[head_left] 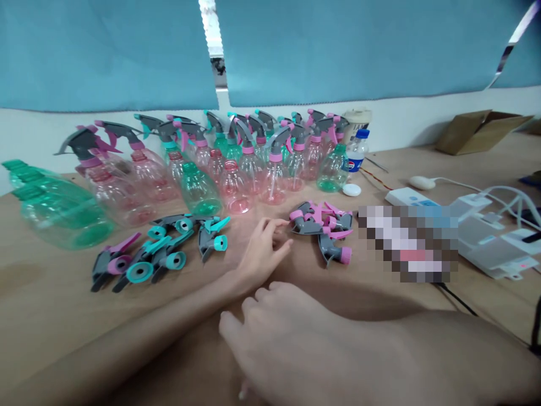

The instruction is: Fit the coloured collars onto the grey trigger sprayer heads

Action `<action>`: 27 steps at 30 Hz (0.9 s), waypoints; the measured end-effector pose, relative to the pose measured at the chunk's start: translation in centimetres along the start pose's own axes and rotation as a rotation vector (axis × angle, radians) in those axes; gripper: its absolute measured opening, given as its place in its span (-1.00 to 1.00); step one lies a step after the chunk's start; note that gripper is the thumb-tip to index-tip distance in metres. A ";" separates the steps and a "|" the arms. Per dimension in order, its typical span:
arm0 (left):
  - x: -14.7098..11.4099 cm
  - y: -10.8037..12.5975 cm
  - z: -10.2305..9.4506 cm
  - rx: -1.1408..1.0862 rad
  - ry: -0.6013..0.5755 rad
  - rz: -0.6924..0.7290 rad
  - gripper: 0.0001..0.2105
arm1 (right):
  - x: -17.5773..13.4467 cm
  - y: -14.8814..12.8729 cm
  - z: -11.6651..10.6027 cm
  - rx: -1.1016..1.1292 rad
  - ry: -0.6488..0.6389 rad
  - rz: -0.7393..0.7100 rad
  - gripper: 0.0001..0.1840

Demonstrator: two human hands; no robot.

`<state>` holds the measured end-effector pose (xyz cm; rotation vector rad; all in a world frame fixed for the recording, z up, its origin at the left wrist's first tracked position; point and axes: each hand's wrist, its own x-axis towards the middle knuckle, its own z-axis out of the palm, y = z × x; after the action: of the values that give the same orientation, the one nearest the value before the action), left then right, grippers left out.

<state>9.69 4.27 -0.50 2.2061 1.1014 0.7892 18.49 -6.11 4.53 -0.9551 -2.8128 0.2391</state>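
Note:
My left hand (264,248) reaches across the table, its thumb and fingers apart and nothing between them. Just beyond its fingertips lies a group of grey and pink spray heads (310,220). My right hand (291,332) is in front, crossing close to the left forearm, back upward. Its fingers are curled under, and whatever they may hold is hidden. Left of my left hand lie several grey and teal spray heads (175,248), with one pink-collared spray head (114,262) among them. Behind stand open bottles, such as a green bottle (200,189) and a pink bottle (235,189).
Many bottles fitted with spray heads (276,169) form rows along the wall. Two green bottles (63,208) are at far left. A Pepsi bottle (357,152), a white oval object (351,190), a cardboard box (477,132) and a white power adapter with cables (486,237) occupy the right side.

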 end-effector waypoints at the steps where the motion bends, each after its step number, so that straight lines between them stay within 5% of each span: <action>1: -0.5 -0.2 -0.5 0.022 -0.016 0.014 -0.75 | 0.2 -0.6 -1.9 0.019 -0.126 -0.014 -0.85; 3: -1.5 -0.7 -1.4 0.075 -0.044 0.045 -0.76 | 0.8 -1.5 -4.9 -0.001 -0.313 0.079 -0.83; 5: -2.7 -1.1 -2.4 0.145 -0.049 0.095 -0.78 | 1.4 -1.9 -6.0 0.044 -0.358 0.081 -0.82; 12: -6.6 -3.6 -6.8 0.428 0.022 0.291 -0.83 | 1.6 -0.4 -1.8 -0.031 -0.219 0.066 -0.87; 19: -6.5 -5.9 -9.0 0.678 0.130 0.268 -0.75 | 3.0 3.4 -3.7 0.064 -0.153 0.020 -0.80; 23: -6.8 -5.2 -8.6 0.714 0.071 0.248 -0.72 | 5.5 6.9 -2.4 0.269 0.244 0.097 -0.85; 27: -7.9 -3.8 -7.7 0.638 0.028 0.299 -0.68 | 7.1 9.7 1.3 0.324 0.425 0.133 -0.91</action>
<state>-1.59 1.24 0.11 2.9524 1.1659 0.6444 18.33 5.70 2.04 -0.9797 -2.2451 0.4356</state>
